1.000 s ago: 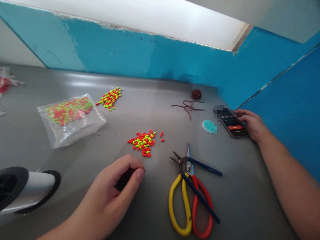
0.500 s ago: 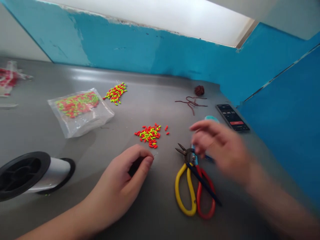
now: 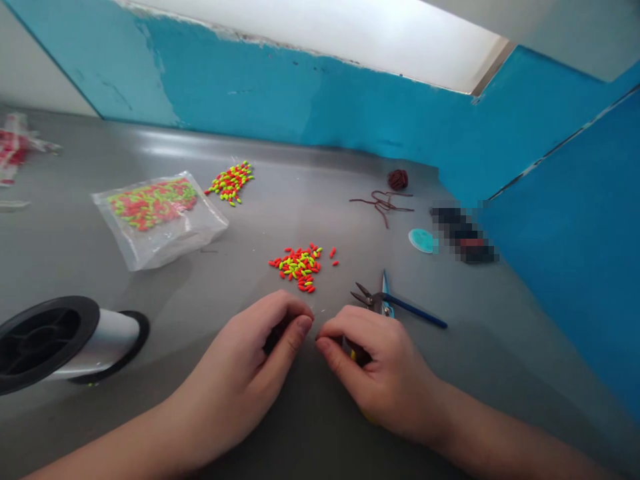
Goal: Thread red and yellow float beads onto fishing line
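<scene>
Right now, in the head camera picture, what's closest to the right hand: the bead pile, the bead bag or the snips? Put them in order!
From the right hand, nearest first:
1. metal snips, just above the hand, handles running under it
2. loose bead pile, up and to the left
3. clear plastic bag of beads, far left

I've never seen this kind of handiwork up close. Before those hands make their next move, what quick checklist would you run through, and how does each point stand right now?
Both hands together: ok. The left hand and right hand meet at the fingertips.
Something held between the fingers: cannot tell. Any strand there is too faint to see.
Loose beads within reach: ok. They lie just beyond the hands.
Spool of line nearby: ok. It lies on its side, left of the left hand.
Blue-handled pliers at hand: ok. They lie just past the right hand.
</scene>
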The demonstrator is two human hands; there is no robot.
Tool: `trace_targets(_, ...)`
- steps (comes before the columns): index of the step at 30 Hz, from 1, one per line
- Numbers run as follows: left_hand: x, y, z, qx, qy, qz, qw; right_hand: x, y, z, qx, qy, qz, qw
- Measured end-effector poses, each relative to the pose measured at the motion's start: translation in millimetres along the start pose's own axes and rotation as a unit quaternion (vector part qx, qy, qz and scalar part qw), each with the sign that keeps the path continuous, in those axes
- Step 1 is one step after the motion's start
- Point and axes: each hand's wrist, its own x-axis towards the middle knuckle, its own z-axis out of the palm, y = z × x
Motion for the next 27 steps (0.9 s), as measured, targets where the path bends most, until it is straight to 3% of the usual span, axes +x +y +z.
trace_targets(7, -1.3, 1.2, 3.0, -0.015, -0.035, -0.004, 0.999, 0.2, -1.5, 2.9, 0.009, -0.051, -0.025, 0.998)
trace_targets(14, -5.5, 4.5, 2.4, 0.005, -0.035, -0.011, 0.999, -1.5, -4.4, -0.9, 0.044, 0.051, 0.03, 0.997)
trace_targets(27, -7.3, 5.6, 0.6, 0.006, -0.1, 0.02, 0.995, -1.3, 0.2, 0.1, 0.054, 0.056, -0.074, 0.994)
